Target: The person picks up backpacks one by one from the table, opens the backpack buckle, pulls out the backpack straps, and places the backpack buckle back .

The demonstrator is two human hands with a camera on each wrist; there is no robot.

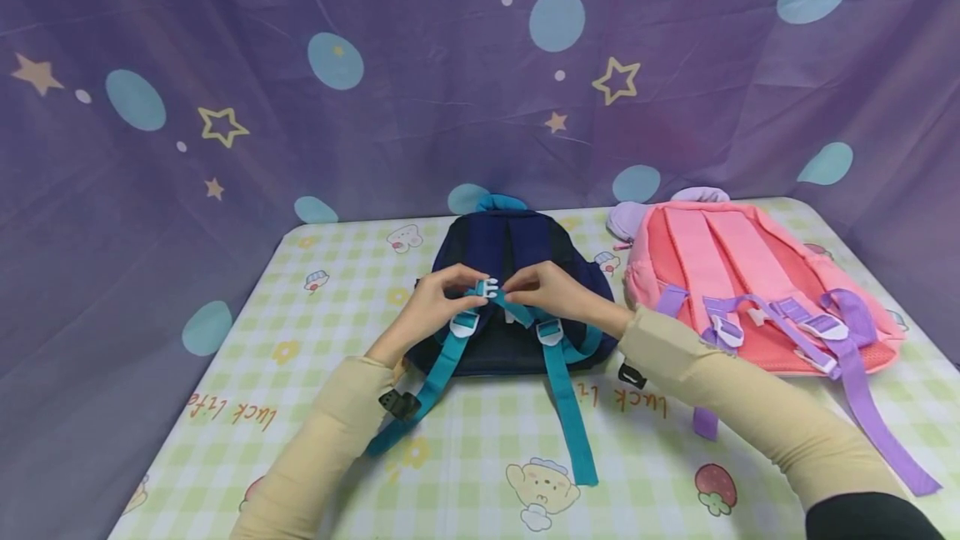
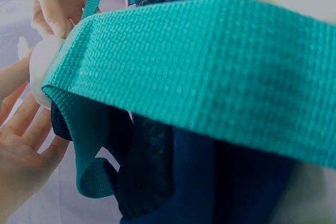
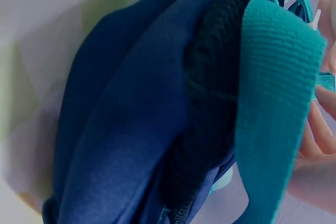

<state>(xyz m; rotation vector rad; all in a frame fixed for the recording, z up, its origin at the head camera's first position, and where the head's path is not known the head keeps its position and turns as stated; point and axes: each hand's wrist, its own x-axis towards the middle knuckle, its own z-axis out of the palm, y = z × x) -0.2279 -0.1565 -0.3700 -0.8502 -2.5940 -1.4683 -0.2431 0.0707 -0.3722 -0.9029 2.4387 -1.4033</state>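
Note:
A navy backpack (image 1: 528, 244) lies on the table with its shoulder straps up and its teal webbing toward me. Above its lower half, my left hand (image 1: 431, 307) pinches a white pronged buckle (image 1: 489, 287) between thumb and fingers. My right hand (image 1: 555, 292) meets it from the other side, pinching the teal strap (image 1: 517, 309) close to the buckle. In the left wrist view a wide teal strap (image 2: 210, 66) crosses in front of the backpack. The right wrist view shows the navy side (image 3: 131, 103) and a teal strap (image 3: 278, 77); my right fingers are partly hidden there.
A pink backpack (image 1: 761, 273) with purple straps (image 1: 862, 390) lies at the right, under and beyond my right forearm. Two loose teal strap ends (image 1: 573, 423) trail toward me over the checked tablecloth (image 1: 330, 340). A purple curtain (image 1: 450, 132) stands behind the table.

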